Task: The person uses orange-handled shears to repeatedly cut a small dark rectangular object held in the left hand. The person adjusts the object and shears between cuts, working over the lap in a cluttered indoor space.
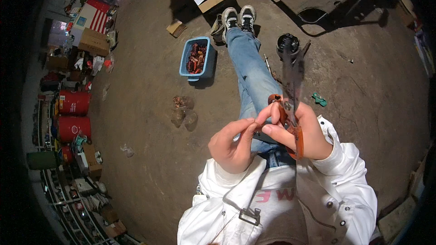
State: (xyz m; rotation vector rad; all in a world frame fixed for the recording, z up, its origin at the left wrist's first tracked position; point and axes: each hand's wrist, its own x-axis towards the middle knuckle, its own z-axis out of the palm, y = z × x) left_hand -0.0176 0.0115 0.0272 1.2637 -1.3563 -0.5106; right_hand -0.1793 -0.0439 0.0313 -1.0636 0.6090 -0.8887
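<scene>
My right hand point(313, 134) holds a pair of scissors point(293, 75) with orange handles and dark blades. The blades point away from me and look smeared. Its thumb and forefinger reach left and meet the fingertips of my left hand point(230, 147). The left fingers are closed in a pinch over my lap; anything between them is too small to make out. Beyond my hands to the left stands a blue plastic bin point(182, 67), holding a pile of reddish-brown and dark pieces. Nearer, clear plastic bags point(184, 119) rest on the floor, one with copper-coloured bits.
A round black container point(288, 43) stands right of my outstretched legs, with a green cloth-like item point(319, 99) nearby. An open cardboard box point(213, 1) lies beyond my feet. A dark metal-framed piece point(327, 0) is far right. Red drums point(73, 128) and loaded shelves line the left.
</scene>
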